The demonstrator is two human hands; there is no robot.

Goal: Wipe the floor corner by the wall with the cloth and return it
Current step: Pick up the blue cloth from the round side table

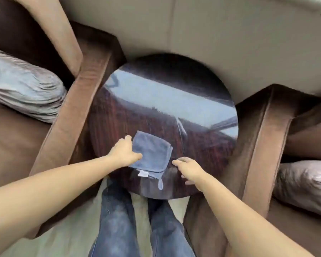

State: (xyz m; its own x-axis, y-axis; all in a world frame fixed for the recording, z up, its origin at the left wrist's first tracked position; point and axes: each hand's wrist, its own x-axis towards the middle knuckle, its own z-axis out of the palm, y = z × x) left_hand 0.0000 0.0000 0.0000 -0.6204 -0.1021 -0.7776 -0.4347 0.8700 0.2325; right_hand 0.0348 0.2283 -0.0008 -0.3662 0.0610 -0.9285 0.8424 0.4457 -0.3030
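Observation:
A folded blue cloth (152,154) with a white tag and a hanging loop lies flat near the front edge of a round dark glossy table (202,141). My left hand (125,152) rests on the cloth's left edge, thumb and fingers touching the fabric. My right hand (188,168) hovers just right of the cloth over the table, fingers spread, holding nothing. The floor corner by the wall is hidden behind the table.
Brown sofa armrests stand on the left (76,112) and on the right (267,141) of the table. Grey cushions lie on the left seat (24,86) and the right seat (304,184). A beige wall (211,34) rises behind. My jeans-clad legs (137,229) stand on pale floor.

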